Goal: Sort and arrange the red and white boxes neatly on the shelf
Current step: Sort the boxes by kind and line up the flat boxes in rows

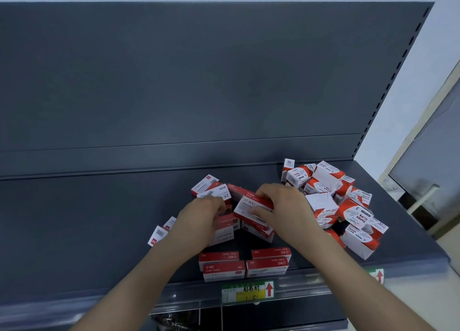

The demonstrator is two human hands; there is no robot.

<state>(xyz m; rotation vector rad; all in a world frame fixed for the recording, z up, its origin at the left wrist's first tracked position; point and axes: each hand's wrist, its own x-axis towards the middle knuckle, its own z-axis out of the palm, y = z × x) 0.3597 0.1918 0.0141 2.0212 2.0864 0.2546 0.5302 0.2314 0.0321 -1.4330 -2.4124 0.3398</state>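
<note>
Red-and-white staple box (246, 205), tilted, sits in the right hand's (281, 206) grip; left hand (201, 216) grips a neighbouring box (225, 227).

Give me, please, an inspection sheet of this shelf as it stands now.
Surface: dark shelf, with a price label on its front edge.
Job's things: front boxes set tidily side by side; loose boxes jumbled behind them; paper clip boxes heaped at the right.
Clutter: nothing seen.
Hands: right hand pinches the held box; left hand is on the loose boxes, grip unclear.
Cables: nothing seen.
Surroundings: dark back panel; pale wall at the right.
</note>
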